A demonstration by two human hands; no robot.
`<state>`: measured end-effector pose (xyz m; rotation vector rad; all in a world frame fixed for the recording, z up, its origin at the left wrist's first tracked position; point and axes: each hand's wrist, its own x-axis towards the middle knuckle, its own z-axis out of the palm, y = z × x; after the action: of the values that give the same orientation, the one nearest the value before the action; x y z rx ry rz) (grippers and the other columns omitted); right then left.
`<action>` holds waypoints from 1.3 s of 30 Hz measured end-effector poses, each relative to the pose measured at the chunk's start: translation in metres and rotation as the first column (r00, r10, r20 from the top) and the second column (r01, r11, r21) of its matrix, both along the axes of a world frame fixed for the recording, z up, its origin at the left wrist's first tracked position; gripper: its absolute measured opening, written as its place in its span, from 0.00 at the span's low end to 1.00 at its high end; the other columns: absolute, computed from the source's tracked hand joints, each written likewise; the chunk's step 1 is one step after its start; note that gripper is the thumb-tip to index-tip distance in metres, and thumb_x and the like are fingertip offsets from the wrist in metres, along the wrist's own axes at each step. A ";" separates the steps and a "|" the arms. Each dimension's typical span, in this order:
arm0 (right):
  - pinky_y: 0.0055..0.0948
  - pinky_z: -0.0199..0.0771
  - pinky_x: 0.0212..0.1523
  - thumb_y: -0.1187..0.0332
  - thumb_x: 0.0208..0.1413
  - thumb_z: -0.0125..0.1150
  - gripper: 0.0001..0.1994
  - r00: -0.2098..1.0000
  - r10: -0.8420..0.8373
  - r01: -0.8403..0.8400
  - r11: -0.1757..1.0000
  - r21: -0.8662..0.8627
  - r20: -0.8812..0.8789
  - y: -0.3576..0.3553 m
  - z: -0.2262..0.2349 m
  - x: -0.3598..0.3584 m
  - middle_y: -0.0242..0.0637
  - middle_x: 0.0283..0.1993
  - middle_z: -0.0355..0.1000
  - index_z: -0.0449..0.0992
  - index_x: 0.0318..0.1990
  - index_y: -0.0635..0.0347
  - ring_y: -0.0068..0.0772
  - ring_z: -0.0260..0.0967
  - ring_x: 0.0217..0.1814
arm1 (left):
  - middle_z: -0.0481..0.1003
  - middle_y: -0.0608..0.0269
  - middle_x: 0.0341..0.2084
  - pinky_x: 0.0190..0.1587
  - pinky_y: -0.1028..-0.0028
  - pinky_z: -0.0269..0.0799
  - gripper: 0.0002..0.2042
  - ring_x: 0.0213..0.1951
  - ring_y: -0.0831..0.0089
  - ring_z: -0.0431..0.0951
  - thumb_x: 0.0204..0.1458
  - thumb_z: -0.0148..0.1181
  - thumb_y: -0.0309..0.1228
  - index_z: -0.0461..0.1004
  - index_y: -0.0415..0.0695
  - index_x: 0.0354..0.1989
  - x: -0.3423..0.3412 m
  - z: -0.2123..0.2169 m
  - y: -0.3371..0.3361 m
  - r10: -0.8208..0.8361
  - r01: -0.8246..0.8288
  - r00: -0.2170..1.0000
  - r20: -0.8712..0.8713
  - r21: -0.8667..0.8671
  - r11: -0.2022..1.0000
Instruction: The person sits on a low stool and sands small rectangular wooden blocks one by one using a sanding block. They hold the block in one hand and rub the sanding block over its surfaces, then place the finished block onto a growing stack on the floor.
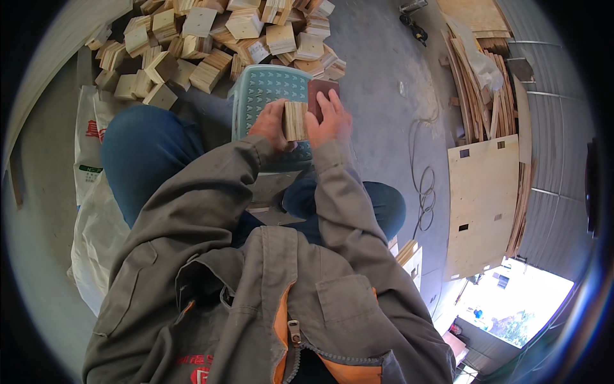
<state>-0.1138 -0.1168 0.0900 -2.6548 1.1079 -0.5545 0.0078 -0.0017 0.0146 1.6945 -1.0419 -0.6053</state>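
My left hand (271,124) grips a small plywood block (295,120) edge-up, its layered side facing me. My right hand (330,117) presses a dark reddish-brown sanding pad (320,89) against the block's right side, fingers spread over it. Both hands work just above a teal plastic stool (263,93) between my knees. My grey jacket sleeves reach up from the lower edge, and my blue trousers show on either side.
A heap of cut plywood blocks (217,38) lies on the concrete floor beyond the stool. White sacks (96,211) sit at my left. Plywood sheets and panels (483,198) lean at the right, near a coiled cable (423,192). A few blocks (409,255) rest by my right leg.
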 end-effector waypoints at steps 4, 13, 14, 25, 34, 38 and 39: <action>0.52 0.66 0.68 0.62 0.52 0.73 0.30 0.997 0.076 -0.076 0.997 0.015 -0.011 0.054 0.011 -0.046 0.39 0.78 0.64 0.78 0.66 0.47 0.53 0.67 0.65 | 0.68 0.42 0.61 0.69 0.57 0.68 0.49 0.65 0.44 0.69 0.36 0.81 0.35 0.60 0.43 0.70 -0.001 -0.009 -0.003 0.034 -0.033 0.999 0.030 -0.016 0.999; 0.52 0.69 0.66 0.64 0.51 0.74 0.30 0.989 0.144 -0.143 0.989 -0.031 0.042 0.085 0.007 -0.082 0.37 0.77 0.65 0.80 0.65 0.45 0.54 0.67 0.64 | 0.68 0.42 0.62 0.69 0.57 0.68 0.49 0.65 0.43 0.69 0.37 0.81 0.35 0.60 0.43 0.70 -0.001 -0.005 -0.002 0.006 -0.006 0.999 0.033 0.006 1.000; 0.52 0.69 0.66 0.64 0.51 0.73 0.29 0.991 0.129 -0.128 0.991 -0.033 0.038 0.078 0.005 -0.074 0.37 0.77 0.66 0.80 0.64 0.45 0.54 0.67 0.64 | 0.68 0.42 0.62 0.69 0.57 0.68 0.49 0.65 0.43 0.69 0.37 0.82 0.35 0.60 0.43 0.70 -0.001 -0.004 -0.001 0.001 -0.001 1.000 0.023 0.018 1.000; 0.51 0.68 0.69 0.60 0.54 0.71 0.27 0.996 -0.086 0.086 0.996 0.018 0.019 -0.019 0.006 0.018 0.33 0.76 0.67 0.81 0.64 0.43 0.53 0.69 0.66 | 0.66 0.45 0.64 0.71 0.57 0.66 0.52 0.67 0.44 0.67 0.33 0.84 0.31 0.58 0.48 0.71 -0.001 0.001 0.002 -0.032 0.033 0.999 -0.031 0.036 0.999; 0.55 0.67 0.67 0.62 0.53 0.72 0.27 0.993 0.053 -0.058 0.997 -0.047 -0.105 0.045 0.018 -0.032 0.30 0.77 0.66 0.81 0.64 0.42 0.54 0.66 0.64 | 0.67 0.44 0.62 0.70 0.57 0.68 0.53 0.66 0.44 0.68 0.32 0.83 0.32 0.59 0.44 0.71 0.000 -0.005 -0.001 0.004 -0.004 1.000 0.015 0.026 1.000; 0.57 0.66 0.67 0.63 0.53 0.72 0.28 0.985 0.047 -0.053 0.998 -0.036 -0.165 0.082 0.032 -0.066 0.31 0.78 0.64 0.80 0.65 0.43 0.55 0.65 0.66 | 0.68 0.43 0.61 0.70 0.58 0.68 0.52 0.66 0.44 0.69 0.32 0.82 0.32 0.59 0.44 0.70 -0.001 -0.005 -0.002 0.003 -0.004 1.000 0.023 0.019 1.000; 0.56 0.66 0.68 0.63 0.52 0.73 0.29 0.985 0.045 -0.051 0.998 -0.032 -0.167 0.087 0.031 -0.073 0.33 0.78 0.64 0.80 0.65 0.44 0.55 0.65 0.66 | 0.68 0.43 0.61 0.70 0.58 0.68 0.51 0.66 0.44 0.69 0.32 0.82 0.32 0.60 0.44 0.70 0.000 -0.004 -0.001 0.000 0.000 1.000 0.018 0.016 1.000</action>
<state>-0.1867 -0.0296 0.1210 -2.7942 1.0823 -0.3532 0.0079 -0.0026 0.0109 1.7162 -1.0525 -0.6011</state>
